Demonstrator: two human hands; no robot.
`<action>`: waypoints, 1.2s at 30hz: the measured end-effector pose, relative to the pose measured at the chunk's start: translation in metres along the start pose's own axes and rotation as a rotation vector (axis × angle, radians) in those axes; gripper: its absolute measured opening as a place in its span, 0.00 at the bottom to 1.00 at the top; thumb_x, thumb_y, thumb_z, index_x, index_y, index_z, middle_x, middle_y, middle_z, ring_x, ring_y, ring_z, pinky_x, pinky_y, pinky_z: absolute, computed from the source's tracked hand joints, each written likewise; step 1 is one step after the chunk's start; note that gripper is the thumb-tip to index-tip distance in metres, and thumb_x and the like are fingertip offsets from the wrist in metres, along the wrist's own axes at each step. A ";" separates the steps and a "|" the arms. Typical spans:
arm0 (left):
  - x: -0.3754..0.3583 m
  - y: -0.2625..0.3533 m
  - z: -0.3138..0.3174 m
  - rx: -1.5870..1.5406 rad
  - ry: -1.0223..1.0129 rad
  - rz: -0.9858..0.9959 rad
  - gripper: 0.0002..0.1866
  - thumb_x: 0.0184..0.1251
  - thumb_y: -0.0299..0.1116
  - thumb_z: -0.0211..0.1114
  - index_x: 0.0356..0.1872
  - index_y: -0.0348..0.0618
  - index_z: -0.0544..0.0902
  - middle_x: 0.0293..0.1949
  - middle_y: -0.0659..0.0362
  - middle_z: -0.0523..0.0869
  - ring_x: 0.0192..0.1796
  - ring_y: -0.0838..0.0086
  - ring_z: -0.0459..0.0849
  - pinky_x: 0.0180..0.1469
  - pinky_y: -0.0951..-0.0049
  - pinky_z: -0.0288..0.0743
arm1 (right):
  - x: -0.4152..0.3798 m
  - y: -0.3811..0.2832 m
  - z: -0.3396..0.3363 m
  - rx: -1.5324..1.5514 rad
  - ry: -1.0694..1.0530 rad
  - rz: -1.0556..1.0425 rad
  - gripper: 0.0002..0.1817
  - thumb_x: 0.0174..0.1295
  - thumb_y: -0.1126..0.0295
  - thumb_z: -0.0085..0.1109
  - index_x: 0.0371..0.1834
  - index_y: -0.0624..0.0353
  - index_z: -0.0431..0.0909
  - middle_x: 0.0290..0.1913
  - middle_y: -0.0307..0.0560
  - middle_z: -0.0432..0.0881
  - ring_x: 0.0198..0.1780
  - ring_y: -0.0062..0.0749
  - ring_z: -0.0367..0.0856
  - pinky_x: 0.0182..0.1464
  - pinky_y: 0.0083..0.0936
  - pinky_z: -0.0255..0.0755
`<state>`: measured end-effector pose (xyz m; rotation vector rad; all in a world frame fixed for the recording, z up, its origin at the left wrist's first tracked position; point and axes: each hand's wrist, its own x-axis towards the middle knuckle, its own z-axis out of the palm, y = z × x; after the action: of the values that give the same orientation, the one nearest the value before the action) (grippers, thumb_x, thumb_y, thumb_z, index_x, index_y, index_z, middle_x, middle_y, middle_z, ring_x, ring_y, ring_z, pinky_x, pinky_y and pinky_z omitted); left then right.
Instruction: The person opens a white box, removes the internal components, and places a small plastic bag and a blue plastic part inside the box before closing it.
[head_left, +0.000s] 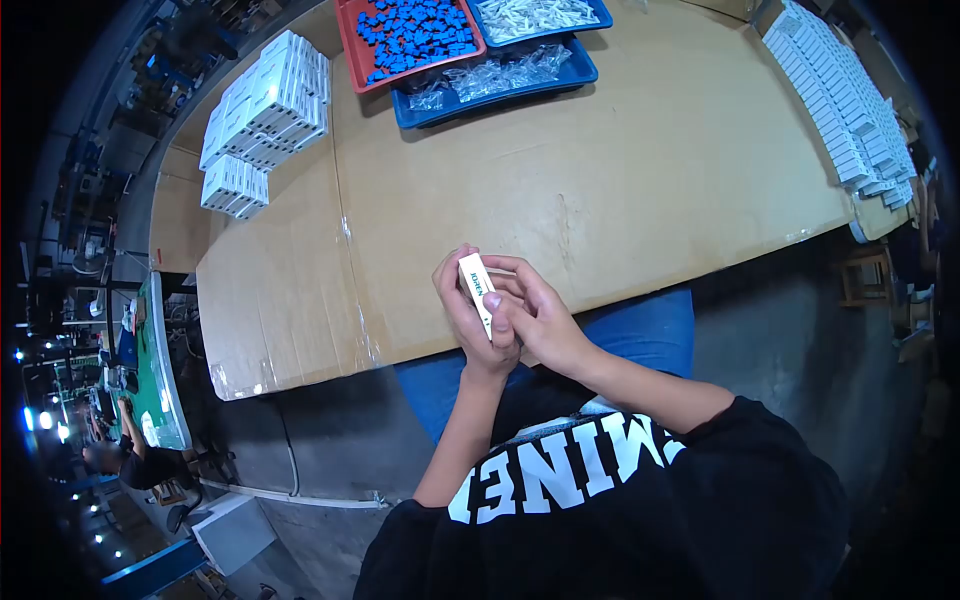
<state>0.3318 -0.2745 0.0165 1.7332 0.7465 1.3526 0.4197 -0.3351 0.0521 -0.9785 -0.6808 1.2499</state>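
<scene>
A slim white box-shaped piece (475,283) with dark lettering on its face sits between my two hands, over the near edge of the table. The fingers of my left hand (462,315) wrap round it from the left and below. From the other side, my right hand (545,325) grips it too, its thumb pressed on the lower part of the lettered face. The piece is held lengthwise, tilted slightly. Its underside and the tips of several fingers are hidden.
A cardboard-covered table (470,190) spreads before me. At its back stand a red tray (350,50) of blue parts, a blue tray (605,14) of white parts and another blue tray (410,118) of clear pieces. White stacks (265,100) rise left; white boxes (835,95) line the right. A co-worker (150,465) is far left.
</scene>
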 end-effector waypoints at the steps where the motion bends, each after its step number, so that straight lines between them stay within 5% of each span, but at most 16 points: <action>1: -0.001 -0.001 -0.001 0.005 0.005 0.014 0.50 0.72 0.72 0.50 0.71 0.29 0.63 0.64 0.41 0.70 0.63 0.55 0.76 0.66 0.55 0.70 | -0.001 -0.001 -0.001 0.001 0.001 0.001 0.27 0.77 0.67 0.60 0.73 0.64 0.64 0.65 0.57 0.79 0.65 0.32 0.80 0.67 0.29 0.74; 5: -0.004 0.001 0.000 -0.132 0.076 -0.014 0.49 0.72 0.71 0.50 0.70 0.28 0.64 0.63 0.41 0.70 0.55 0.59 0.80 0.60 0.59 0.74 | -0.004 -0.006 0.004 -0.066 -0.035 0.012 0.26 0.79 0.67 0.57 0.73 0.66 0.64 0.65 0.59 0.80 0.65 0.33 0.81 0.67 0.29 0.74; 6: -0.007 0.009 0.000 -0.068 0.069 -0.105 0.52 0.71 0.76 0.42 0.70 0.29 0.65 0.64 0.45 0.71 0.69 0.56 0.74 0.71 0.52 0.65 | -0.006 -0.006 0.005 -0.083 -0.040 -0.016 0.25 0.79 0.67 0.56 0.74 0.66 0.64 0.65 0.59 0.81 0.65 0.33 0.81 0.67 0.29 0.74; 19: -0.016 -0.001 0.005 -0.221 0.141 -0.109 0.48 0.69 0.71 0.42 0.67 0.29 0.69 0.62 0.45 0.72 0.61 0.61 0.76 0.65 0.57 0.69 | -0.013 -0.006 0.001 -0.374 -0.047 -0.094 0.24 0.83 0.64 0.47 0.74 0.69 0.61 0.62 0.67 0.82 0.62 0.43 0.86 0.61 0.33 0.78; 25: -0.003 -0.001 0.002 -0.242 0.047 -0.199 0.57 0.69 0.77 0.44 0.79 0.28 0.58 0.67 0.43 0.68 0.68 0.56 0.73 0.71 0.55 0.65 | 0.002 -0.022 -0.001 -0.426 -0.004 0.069 0.26 0.83 0.59 0.50 0.74 0.67 0.64 0.56 0.60 0.84 0.53 0.38 0.87 0.55 0.31 0.79; 27: 0.002 0.000 -0.003 -0.069 -0.063 -0.111 0.60 0.70 0.77 0.45 0.83 0.29 0.49 0.71 0.42 0.64 0.71 0.55 0.70 0.73 0.54 0.63 | 0.004 -0.019 -0.013 -0.282 -0.034 0.058 0.24 0.84 0.59 0.47 0.76 0.61 0.67 0.59 0.50 0.81 0.60 0.31 0.80 0.63 0.30 0.75; 29: -0.001 -0.008 -0.008 -0.041 -0.079 -0.097 0.59 0.72 0.77 0.44 0.84 0.30 0.47 0.71 0.43 0.67 0.69 0.57 0.73 0.72 0.59 0.66 | 0.004 -0.018 -0.027 -0.233 -0.047 0.102 0.25 0.82 0.59 0.50 0.76 0.60 0.69 0.62 0.54 0.79 0.62 0.36 0.80 0.64 0.33 0.75; 31: -0.003 -0.005 -0.010 -0.368 -0.105 -0.392 0.60 0.72 0.79 0.43 0.84 0.32 0.47 0.67 0.46 0.74 0.66 0.59 0.77 0.68 0.65 0.70 | 0.000 -0.035 -0.032 -0.716 -0.077 0.070 0.29 0.78 0.55 0.57 0.76 0.58 0.70 0.70 0.59 0.71 0.66 0.43 0.79 0.66 0.36 0.74; 32: -0.004 -0.009 -0.009 -0.533 -0.025 -0.523 0.55 0.74 0.78 0.40 0.83 0.36 0.55 0.62 0.50 0.80 0.63 0.63 0.82 0.65 0.66 0.75 | -0.003 -0.045 -0.030 -0.960 -0.067 0.030 0.35 0.70 0.51 0.66 0.76 0.56 0.70 0.79 0.63 0.60 0.71 0.53 0.74 0.71 0.42 0.70; 33: 0.000 -0.004 -0.009 -0.534 -0.023 -0.525 0.55 0.74 0.78 0.40 0.83 0.36 0.55 0.62 0.50 0.80 0.63 0.63 0.82 0.65 0.66 0.75 | -0.002 -0.043 -0.033 -0.960 -0.068 0.033 0.35 0.70 0.51 0.66 0.76 0.56 0.70 0.79 0.63 0.60 0.71 0.53 0.74 0.71 0.42 0.70; 35: 0.007 0.010 -0.011 -0.683 -0.056 -0.985 0.46 0.77 0.76 0.39 0.74 0.44 0.70 0.59 0.53 0.83 0.62 0.66 0.83 0.66 0.60 0.76 | 0.002 -0.037 -0.041 -1.124 -0.172 -0.495 0.41 0.62 0.48 0.72 0.76 0.55 0.70 0.80 0.61 0.59 0.72 0.59 0.72 0.77 0.53 0.62; 36: 0.008 0.014 -0.008 -0.741 -0.038 -1.045 0.40 0.79 0.73 0.40 0.67 0.48 0.75 0.57 0.55 0.85 0.59 0.66 0.86 0.61 0.59 0.81 | 0.004 -0.038 -0.041 -1.179 -0.210 -0.517 0.45 0.57 0.48 0.76 0.76 0.55 0.71 0.79 0.59 0.63 0.74 0.59 0.70 0.78 0.65 0.56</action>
<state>0.3261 -0.2730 0.0337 0.5890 0.8049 0.6891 0.4730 -0.3418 0.0677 -1.4599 -1.8029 0.4045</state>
